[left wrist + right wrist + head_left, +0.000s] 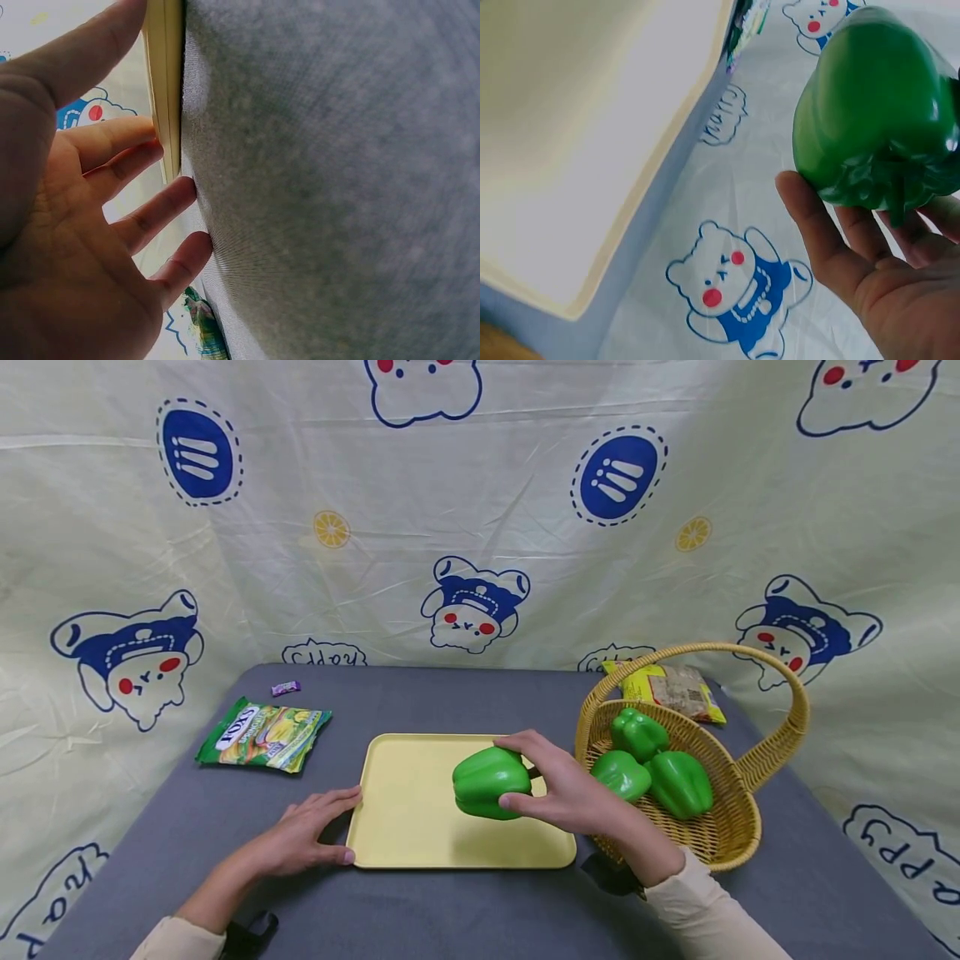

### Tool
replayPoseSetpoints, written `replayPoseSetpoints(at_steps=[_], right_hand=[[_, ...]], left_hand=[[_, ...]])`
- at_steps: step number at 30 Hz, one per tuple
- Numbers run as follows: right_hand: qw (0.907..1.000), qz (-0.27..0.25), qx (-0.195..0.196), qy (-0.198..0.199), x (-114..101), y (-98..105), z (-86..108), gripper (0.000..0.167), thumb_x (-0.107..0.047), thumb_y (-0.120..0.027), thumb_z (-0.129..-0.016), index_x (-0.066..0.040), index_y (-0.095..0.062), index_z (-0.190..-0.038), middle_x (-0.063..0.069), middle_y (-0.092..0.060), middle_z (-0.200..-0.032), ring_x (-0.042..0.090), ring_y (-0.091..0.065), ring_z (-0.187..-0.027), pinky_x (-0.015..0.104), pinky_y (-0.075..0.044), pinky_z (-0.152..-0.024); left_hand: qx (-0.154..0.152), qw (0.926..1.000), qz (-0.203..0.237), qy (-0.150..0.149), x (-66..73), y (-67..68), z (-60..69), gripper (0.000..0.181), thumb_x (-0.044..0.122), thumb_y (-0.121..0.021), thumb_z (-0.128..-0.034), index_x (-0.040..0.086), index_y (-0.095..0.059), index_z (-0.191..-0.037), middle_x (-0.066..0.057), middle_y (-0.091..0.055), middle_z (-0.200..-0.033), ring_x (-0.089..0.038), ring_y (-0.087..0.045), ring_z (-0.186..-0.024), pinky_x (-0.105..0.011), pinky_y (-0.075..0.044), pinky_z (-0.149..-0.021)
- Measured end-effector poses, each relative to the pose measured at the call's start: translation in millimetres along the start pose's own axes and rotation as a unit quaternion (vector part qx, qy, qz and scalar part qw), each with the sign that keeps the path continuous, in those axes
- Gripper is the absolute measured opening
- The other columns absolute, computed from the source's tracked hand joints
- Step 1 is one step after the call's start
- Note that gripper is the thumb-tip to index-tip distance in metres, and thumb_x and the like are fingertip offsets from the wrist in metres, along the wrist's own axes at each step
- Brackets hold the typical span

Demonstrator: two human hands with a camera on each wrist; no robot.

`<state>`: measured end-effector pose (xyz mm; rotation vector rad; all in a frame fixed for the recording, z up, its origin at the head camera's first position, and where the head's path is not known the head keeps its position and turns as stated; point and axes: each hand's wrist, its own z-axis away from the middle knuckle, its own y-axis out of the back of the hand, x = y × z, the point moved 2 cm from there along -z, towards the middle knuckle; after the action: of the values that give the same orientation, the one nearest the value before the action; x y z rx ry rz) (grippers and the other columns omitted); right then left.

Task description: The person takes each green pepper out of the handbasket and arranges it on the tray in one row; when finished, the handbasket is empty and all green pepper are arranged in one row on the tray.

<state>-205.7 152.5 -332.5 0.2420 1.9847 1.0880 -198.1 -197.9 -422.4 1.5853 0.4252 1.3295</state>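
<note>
My right hand (566,789) grips a green bell pepper (487,783) above the yellow tray (405,827), thumb on the near side and fingers on the far side. In the right wrist view the same bell pepper (877,105) shows its stem turned toward the palm. At the tray's left edge, my left hand (303,831) touches the rim with fingertips and thumb. The left wrist view shows that hand (90,202) with fingers extended against the tray's side (166,82) and the cloth. Several more bell peppers (681,783) lie in the wicker basket (731,818) on the right.
A green snack packet (262,735) lies at the left, with a small purple wrapped candy (286,688) behind it. Behind the basket is a yellow packet (671,689). The basket's tall handle (798,702) arches up beside my right arm. A printed curtain hangs behind the grey table (450,702).
</note>
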Motion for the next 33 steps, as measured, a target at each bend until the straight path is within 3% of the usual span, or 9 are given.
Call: replayPoseSetpoints(at_steps=[13, 17, 22, 33], right_hand=[[0.9998, -0.016, -0.005, 0.009, -0.7, -27.2, -19.4, 0.063, -0.032, -0.071, -0.084, -0.012, -0.045, -0.136, 0.003, -0.051, -0.125, 0.011, -0.053, -0.099, 0.031, -0.050, -0.084], [0.9999, -0.014, -0.006, 0.004, -1.6, -34.2, -24.6, 0.067, -0.035, -0.073, -0.082, -0.010, -0.044, -0.137, 0.003, -0.054, -0.123, 0.012, -0.054, -0.098, 0.030, -0.051, -0.083], [0.9998, -0.015, -0.008, -0.014, -2.2, -45.5, -31.3, 0.071, -0.036, -0.075, -0.079, -0.008, -0.046, -0.137, 0.004, -0.056, -0.121, 0.013, -0.055, -0.099, 0.038, -0.050, -0.084], [0.9992, 0.034, -0.017, -0.008, -5.2, -73.8, -41.2, 0.069, -0.039, -0.078, -0.075, -0.011, -0.051, -0.132, 0.002, -0.058, -0.115, 0.012, -0.048, -0.101, 0.028, -0.044, -0.082]], left_hand=[[-0.001, 1.0000, -0.001, 0.002, 0.3, 0.6, -0.6, 0.084, 0.049, -0.073, -0.0757, 0.009, -0.042, -0.142, -0.007, -0.038, -0.150, -0.032, -0.038, -0.130, -0.054, -0.028, -0.089], [0.000, 1.0000, -0.003, 0.004, 0.5, 0.8, -0.6, 0.084, 0.049, -0.073, -0.0756, 0.009, -0.042, -0.142, -0.007, -0.038, -0.150, -0.032, -0.038, -0.130, -0.053, -0.028, -0.089], [0.000, 1.0000, -0.005, 0.003, 0.3, 0.6, -0.6, 0.083, 0.049, -0.073, -0.0759, 0.009, -0.042, -0.142, -0.007, -0.038, -0.149, -0.032, -0.039, -0.130, -0.052, -0.029, -0.089], [0.005, 0.9999, -0.006, -0.010, 0.6, 0.7, 0.8, 0.082, 0.047, -0.073, -0.0764, 0.008, -0.042, -0.142, -0.008, -0.039, -0.149, -0.033, -0.040, -0.128, -0.049, -0.029, -0.088]])
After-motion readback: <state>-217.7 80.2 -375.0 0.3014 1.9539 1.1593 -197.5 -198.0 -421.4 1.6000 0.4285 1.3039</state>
